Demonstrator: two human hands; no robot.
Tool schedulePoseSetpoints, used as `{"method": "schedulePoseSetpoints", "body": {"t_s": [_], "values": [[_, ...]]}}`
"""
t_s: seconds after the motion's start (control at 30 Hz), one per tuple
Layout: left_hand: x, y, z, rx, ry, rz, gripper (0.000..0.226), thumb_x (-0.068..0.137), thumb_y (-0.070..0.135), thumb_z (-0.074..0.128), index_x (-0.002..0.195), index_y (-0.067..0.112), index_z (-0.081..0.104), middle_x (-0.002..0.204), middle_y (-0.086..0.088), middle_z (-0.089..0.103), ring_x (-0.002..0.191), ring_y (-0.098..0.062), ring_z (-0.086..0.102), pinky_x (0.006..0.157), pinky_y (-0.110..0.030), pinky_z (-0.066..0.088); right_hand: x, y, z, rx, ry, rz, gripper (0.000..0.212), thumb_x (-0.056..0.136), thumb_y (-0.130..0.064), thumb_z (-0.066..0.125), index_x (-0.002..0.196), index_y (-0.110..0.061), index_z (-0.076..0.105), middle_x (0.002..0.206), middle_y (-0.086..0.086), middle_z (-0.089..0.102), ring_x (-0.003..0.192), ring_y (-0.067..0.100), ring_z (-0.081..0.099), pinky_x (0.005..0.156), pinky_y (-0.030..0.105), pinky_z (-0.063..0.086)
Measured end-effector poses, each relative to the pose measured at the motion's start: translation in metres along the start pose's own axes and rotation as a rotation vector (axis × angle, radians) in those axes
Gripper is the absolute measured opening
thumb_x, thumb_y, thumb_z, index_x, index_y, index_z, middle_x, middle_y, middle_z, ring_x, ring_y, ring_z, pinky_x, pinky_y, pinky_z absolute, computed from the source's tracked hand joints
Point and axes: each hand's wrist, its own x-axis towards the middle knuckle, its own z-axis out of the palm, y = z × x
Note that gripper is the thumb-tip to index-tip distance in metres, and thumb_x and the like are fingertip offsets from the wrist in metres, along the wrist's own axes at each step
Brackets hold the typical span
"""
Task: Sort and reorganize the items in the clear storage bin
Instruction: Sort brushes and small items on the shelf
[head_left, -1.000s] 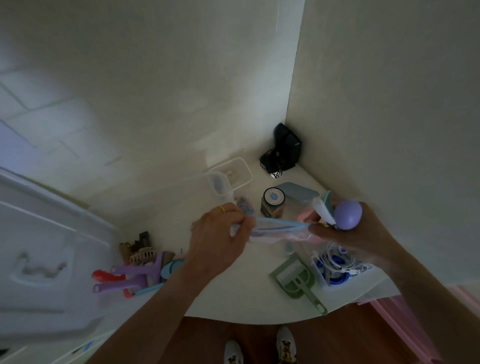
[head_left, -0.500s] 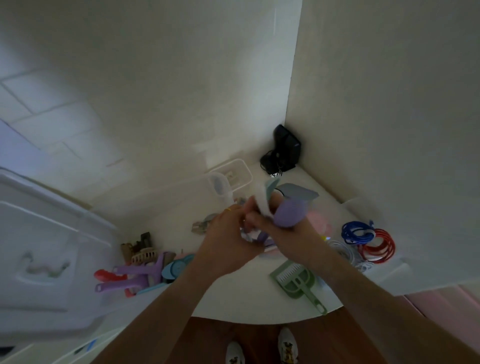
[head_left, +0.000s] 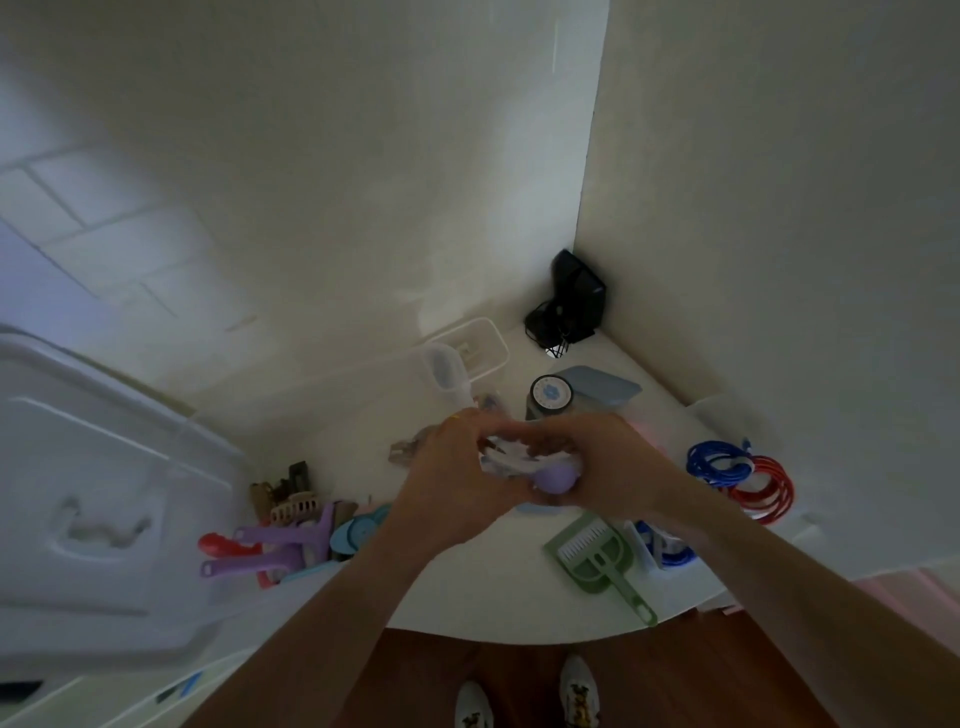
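Both hands meet above the middle of a white table (head_left: 467, 597) set into a corner of two pale walls. The left hand (head_left: 447, 488) and the right hand (head_left: 602, 467) have their fingers curled round a crumpled clear bag (head_left: 501, 460) held between them, and the right also grips a purple ball (head_left: 555, 478) against its palm.

The table's front edge is rounded, with brown wood floor and a pair of white shoes (head_left: 530, 699) below it. In the corner stands a black device (head_left: 574, 301). Near it lie a clear bin (head_left: 485, 343), a clear cup (head_left: 447, 371), a round jar (head_left: 549, 397) and a blue lid (head_left: 605, 387). On the right lie blue and red cable coils (head_left: 743, 480); nearer the front edge, a green scoop (head_left: 597, 558). On the left is a heap of hair clips (head_left: 291, 499), purple handled tools (head_left: 280, 545) and a red piece (head_left: 215, 543). A large white plastic lid (head_left: 93, 493) fills the far left. The left wall shows faint tile lines
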Motion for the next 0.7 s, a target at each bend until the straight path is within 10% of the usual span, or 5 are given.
{"method": "schedulePoseSetpoints", "body": {"t_s": [0.17,0.5,0.7], "values": [[-0.002,-0.001,0.008,0.15,-0.026,-0.015,0.05,0.059,0.039,0.068,0.108,0.03,0.074,0.106,0.009,0.064,0.097,-0.009,0.062,0.088,-0.028,0.052,0.001,-0.001,-0.009,-0.138,-0.087,0.147,0.02,0.067,-0.032,0.083,0.079,-0.02,0.073,0.077,-0.001,0.072,0.076,0.017,0.069,0.071,0.036,0.057],[-0.007,-0.001,0.009,0.284,0.026,0.076,0.036,0.082,0.01,0.061,0.113,0.022,0.074,0.115,0.003,0.061,0.099,-0.013,0.062,0.087,-0.024,0.049,-0.011,-0.007,-0.03,0.166,-0.247,0.12,0.031,0.076,-0.021,0.08,0.105,-0.029,0.073,0.097,-0.017,0.074,0.092,-0.002,0.067,0.084,0.019,0.055],[-0.013,0.002,0.014,0.278,0.026,0.151,0.041,0.078,0.016,0.052,0.112,0.018,0.075,0.112,-0.001,0.067,0.097,-0.018,0.064,0.086,-0.037,0.057,-0.001,-0.01,-0.019,-0.279,-0.272,0.121,0.025,0.07,-0.035,0.078,0.088,-0.019,0.073,0.085,0.0,0.072,0.08,0.017,0.065,0.078,0.037,0.056]]}}
